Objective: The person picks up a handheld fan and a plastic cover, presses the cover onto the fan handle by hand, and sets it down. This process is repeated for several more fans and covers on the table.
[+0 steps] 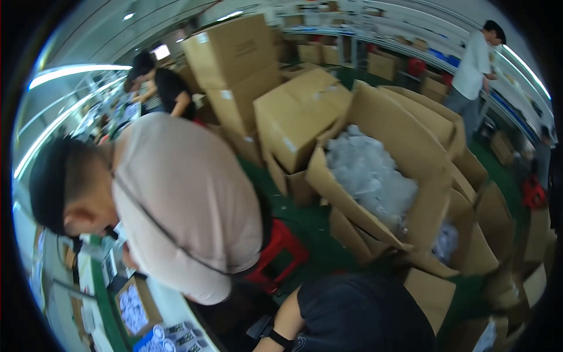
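Neither my left hand nor my right hand shows. At the lower edge lies a black short sleeve (363, 311) with a bare arm (288, 321) and a black wristband (281, 339); I cannot tell for sure whether this arm is mine, and its hand is cut off by the edge. Left of it, on a white table (167, 299), stand several white-and-blue round-ended items (176, 337), partly out of view. A small open cardboard box (151, 309) of pale purple pieces (133, 308) is just beyond them.
A person in a pale pink shirt (185, 199) bends over the table, near a red stool (278, 252). Large cardboard boxes (234, 64) stand stacked behind. An open carton (431, 176) holds clear plastic pieces (369, 170). Other people (469, 70) work farther off. The floor (314, 226) is green.
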Tool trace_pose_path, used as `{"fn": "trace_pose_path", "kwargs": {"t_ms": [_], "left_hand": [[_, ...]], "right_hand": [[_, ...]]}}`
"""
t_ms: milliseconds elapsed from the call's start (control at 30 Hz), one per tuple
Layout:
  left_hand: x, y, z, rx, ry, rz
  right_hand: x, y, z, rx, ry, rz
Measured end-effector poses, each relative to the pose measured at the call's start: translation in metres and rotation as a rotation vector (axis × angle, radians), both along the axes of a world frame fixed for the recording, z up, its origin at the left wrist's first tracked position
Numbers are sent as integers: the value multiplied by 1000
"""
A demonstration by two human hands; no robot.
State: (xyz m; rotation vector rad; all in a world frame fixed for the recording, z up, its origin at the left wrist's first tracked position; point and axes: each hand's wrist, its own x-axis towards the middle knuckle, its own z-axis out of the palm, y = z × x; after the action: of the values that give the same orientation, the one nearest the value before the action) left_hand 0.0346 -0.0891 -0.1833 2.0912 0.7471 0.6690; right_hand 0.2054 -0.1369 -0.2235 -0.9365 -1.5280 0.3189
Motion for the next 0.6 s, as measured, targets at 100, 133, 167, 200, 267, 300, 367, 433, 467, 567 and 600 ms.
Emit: {"fn": "trace_pose_path", "kwargs": {"t_ms": [100,133,167,200,267,300,367,433,467,567,600], "left_hand": [[10,-1,-5,-40,2,-180],[9,-2,-5,-50,-1,-214],[5,-3,-4,-59,-5,-230],[1,-6,-5,-67,-10,-226],[5,-5,0,-55,-3,-200],[0,0,-1,-56,11,-105],[-13,9,-6,-72,46,164],[0,-14,3,78,-12,404],[-1,-20,10,265,-16,371],[-11,-32,26,194,-78,428],[-22,-34,29,198,-58,482]], "right_hand": [[9,-10,4,22,23,-23],[9,-13,6,71,-4,-56],[6,-13,7,121,-32,-71],[9,-12,1,124,-26,-48],[13,0,-20,299,-287,-195],[13,-6,-14,243,-253,-139],[19,-30,8,163,-144,-76],[31,-43,16,75,-173,-102],[34,-46,25,-41,-118,-66],[46,-38,40,13,-346,-149],[45,-30,42,5,-376,-124]]}}
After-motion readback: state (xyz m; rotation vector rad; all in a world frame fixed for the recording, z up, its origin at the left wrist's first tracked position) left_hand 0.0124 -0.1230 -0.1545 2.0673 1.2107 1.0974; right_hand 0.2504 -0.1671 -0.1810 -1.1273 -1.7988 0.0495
